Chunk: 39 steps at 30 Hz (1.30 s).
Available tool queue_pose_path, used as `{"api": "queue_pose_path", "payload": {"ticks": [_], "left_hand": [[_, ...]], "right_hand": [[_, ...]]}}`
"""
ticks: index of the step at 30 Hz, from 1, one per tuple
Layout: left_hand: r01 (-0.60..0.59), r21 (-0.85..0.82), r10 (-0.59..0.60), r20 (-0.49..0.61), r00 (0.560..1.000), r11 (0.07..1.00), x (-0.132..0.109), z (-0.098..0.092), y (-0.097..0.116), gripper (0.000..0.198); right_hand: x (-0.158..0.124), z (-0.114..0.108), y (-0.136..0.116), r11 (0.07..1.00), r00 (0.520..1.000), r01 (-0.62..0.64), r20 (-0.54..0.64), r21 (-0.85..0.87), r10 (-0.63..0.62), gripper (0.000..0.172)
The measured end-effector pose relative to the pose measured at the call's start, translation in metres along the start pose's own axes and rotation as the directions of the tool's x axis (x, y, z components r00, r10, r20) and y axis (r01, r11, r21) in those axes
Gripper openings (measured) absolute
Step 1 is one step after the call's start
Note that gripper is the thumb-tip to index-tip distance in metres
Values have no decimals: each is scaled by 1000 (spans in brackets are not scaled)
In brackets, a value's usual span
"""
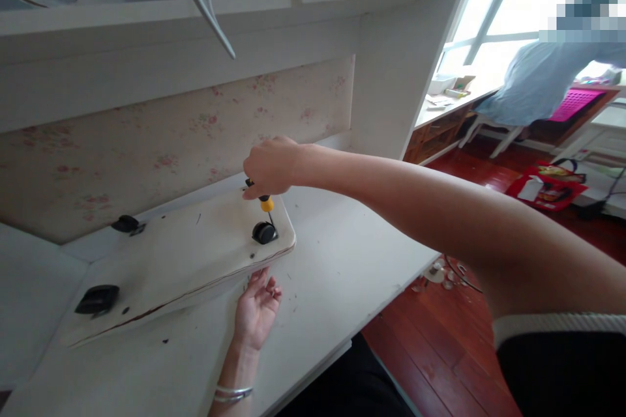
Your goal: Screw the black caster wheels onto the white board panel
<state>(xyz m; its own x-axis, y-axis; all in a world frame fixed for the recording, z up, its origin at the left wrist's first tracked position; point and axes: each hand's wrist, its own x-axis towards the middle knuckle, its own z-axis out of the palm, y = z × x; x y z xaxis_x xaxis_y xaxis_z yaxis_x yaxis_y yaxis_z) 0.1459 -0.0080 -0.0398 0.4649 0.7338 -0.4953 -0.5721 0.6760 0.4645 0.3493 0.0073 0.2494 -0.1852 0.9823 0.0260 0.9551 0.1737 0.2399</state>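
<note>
My right hand (274, 166) is wrapped round a screwdriver (267, 204) with a yellow and black handle. The screwdriver's shaft points down at the mounting plate of a black caster (264, 232). That caster sits near the right end of a white board (186, 241) with rounded corners. Other black casters, one at the far left (126, 224) and one at the near left (98, 300), are also on the board. Palm up at the board's front edge lies my left hand (259, 309), fingers loosely curled and apart; some fingertips are partly hidden by the edge.
The board rests on a white desk (337, 273) scattered with small dark specks. Overhead is a shelf (244, 6) with a white cable (208, 10) hanging down. To the right, a person (528, 78) sits by a window; a red bag (548, 186) stands on the wooden floor.
</note>
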Motion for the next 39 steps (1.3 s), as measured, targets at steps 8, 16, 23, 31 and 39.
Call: {"api": "queue_pose_path", "payload": {"ticks": [8,16,23,31,39], "left_hand": [[8,9,-7,-35,999,1000,2,4,-2,15],[-27,22,28,-37,999,999,4,2,-2,10],[-59,19,60,-70,996,998,4,3,-4,10],[-97,-12,96,-68,993,995,2,6,-3,17],[-96,-1,96,-68,993,995,1,5,-3,23]], "right_hand": [[6,27,-8,994,992,-91,-81,54,95,37],[-4,10,-7,970,996,-75,-37,231,86,63],[-11,-2,2,952,987,31,140,305,-77,55],[-11,1,5,979,998,45,24,198,-51,52],[-9,-2,-7,994,998,41,-43,104,-37,60]]}}
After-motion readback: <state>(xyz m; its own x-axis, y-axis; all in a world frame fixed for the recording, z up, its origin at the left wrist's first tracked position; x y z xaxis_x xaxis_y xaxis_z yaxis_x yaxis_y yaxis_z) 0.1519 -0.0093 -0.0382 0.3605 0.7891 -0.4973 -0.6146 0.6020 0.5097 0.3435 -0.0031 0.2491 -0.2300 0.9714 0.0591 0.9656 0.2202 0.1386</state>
